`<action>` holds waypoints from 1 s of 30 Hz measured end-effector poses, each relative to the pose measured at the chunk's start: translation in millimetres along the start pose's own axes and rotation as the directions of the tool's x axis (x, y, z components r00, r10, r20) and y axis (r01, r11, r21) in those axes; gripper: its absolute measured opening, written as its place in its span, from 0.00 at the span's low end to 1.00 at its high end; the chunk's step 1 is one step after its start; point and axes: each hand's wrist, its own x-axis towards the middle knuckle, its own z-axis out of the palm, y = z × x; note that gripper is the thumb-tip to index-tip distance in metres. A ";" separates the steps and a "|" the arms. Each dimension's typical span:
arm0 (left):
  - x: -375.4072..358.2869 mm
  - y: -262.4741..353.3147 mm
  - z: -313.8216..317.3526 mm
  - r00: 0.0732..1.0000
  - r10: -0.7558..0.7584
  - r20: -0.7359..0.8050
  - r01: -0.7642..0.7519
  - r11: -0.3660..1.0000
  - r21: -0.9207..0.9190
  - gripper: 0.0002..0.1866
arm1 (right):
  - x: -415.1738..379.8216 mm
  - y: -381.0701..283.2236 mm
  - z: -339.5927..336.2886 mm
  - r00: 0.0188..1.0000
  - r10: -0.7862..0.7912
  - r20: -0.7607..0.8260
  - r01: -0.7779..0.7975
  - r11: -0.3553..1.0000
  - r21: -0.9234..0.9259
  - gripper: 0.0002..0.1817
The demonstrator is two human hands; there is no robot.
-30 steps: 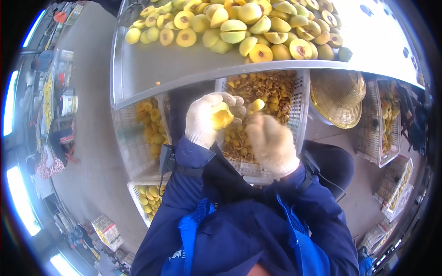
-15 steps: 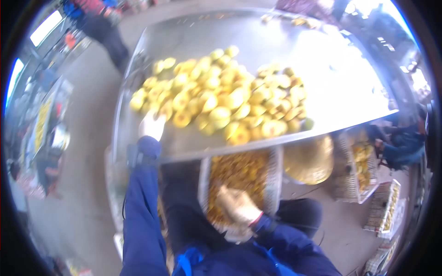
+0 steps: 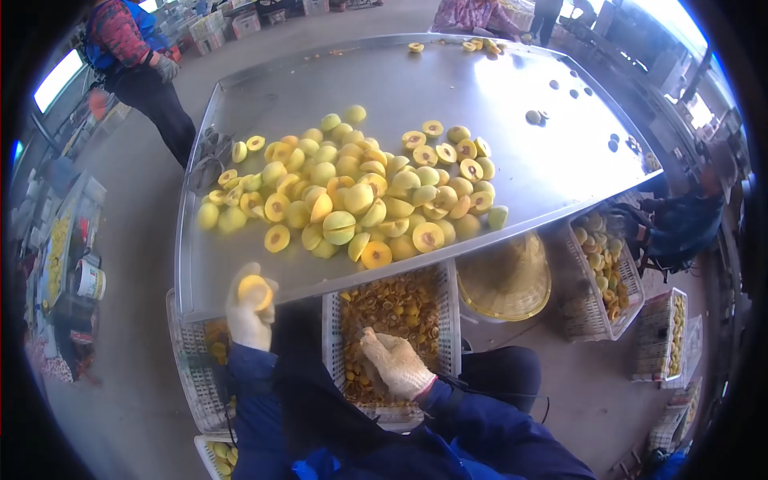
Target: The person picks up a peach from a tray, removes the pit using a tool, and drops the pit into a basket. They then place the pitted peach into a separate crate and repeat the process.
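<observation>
A pile of yellow-green fruit halves that look like peaches [image 3: 344, 188] lies on the metal table, several with brown pit hollows showing. My left hand [image 3: 250, 322], in a pale glove, is closed around one peach half [image 3: 255, 293] just off the table's near left corner, its cut face turned up. Over a white crate [image 3: 450, 320] of brown and orange scraps [image 3: 400, 308], my right hand [image 3: 398, 366] is curled, wearing a dirty woven glove. Whatever lies in its fingers, if anything, is hidden from me.
The metal table [image 3: 272, 96] has a raised rim. A woven basket [image 3: 512, 280] and a fruit-filled crate [image 3: 604, 276] stand to the right. Another crate [image 3: 192, 368] is by my left leg. One person [image 3: 136, 72] stands far left; another [image 3: 688, 216] sits at right.
My left hand has drawn back from the pile toward the table's near edge, now with a peach half in it. The right hand stays above the scrap crate. The view has shifted and sharpened.
</observation>
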 end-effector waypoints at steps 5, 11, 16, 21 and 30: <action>-70.1 -40.4 45.4 0.956 -0.239 0.169 0.279 0.918 -0.281 0.27 | -9.7 -2.1 5.1 0.993 -0.097 -0.061 0.098 0.995 0.014 0.28; -92.2 -52.6 73.7 0.888 -0.254 0.382 0.422 0.781 -0.460 0.21 | -22.2 3.7 7.8 0.980 -0.193 -0.040 0.192 0.981 -0.025 0.23; -95.2 -52.0 79.1 0.912 -0.218 0.348 0.374 0.790 -0.486 0.19 | -23.8 0.0 7.2 0.979 -0.196 -0.048 0.192 0.978 -0.077 0.23; -93.9 -46.8 85.7 0.914 -0.254 0.315 0.386 0.782 -0.490 0.18 | -22.1 -4.2 8.4 0.988 -0.150 -0.033 0.149 0.988 -0.030 0.22; -89.9 -45.9 86.2 0.902 -0.335 0.274 0.431 0.739 -0.517 0.23 | -16.6 2.8 9.1 0.964 -0.258 -0.064 0.247 0.958 -0.149 0.21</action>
